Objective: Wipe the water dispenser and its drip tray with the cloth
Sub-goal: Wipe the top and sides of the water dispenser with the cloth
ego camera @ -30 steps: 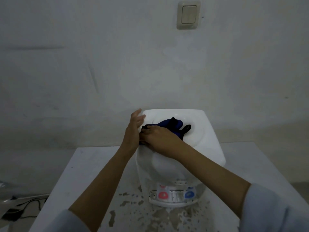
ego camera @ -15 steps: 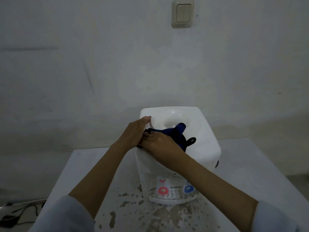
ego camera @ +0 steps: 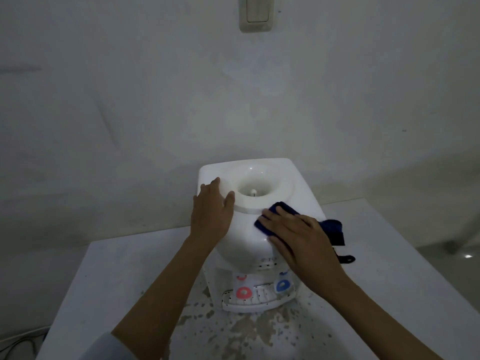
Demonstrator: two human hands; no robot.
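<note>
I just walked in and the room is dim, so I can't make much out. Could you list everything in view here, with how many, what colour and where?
white plastic tabletop water dispenser: one, white, on the table against the wall
dark blue wiping cloth: one, on the dispenser's top right
white slotted drip tray: one, at the dispenser's foot
round tap levers: two, red and blue, above the tray
worn white table: one, paint flaked near the tray
cream wall switch: one, high on the wall
left hand: flat on the dispenser's top left
right hand: pressing the cloth
</note>
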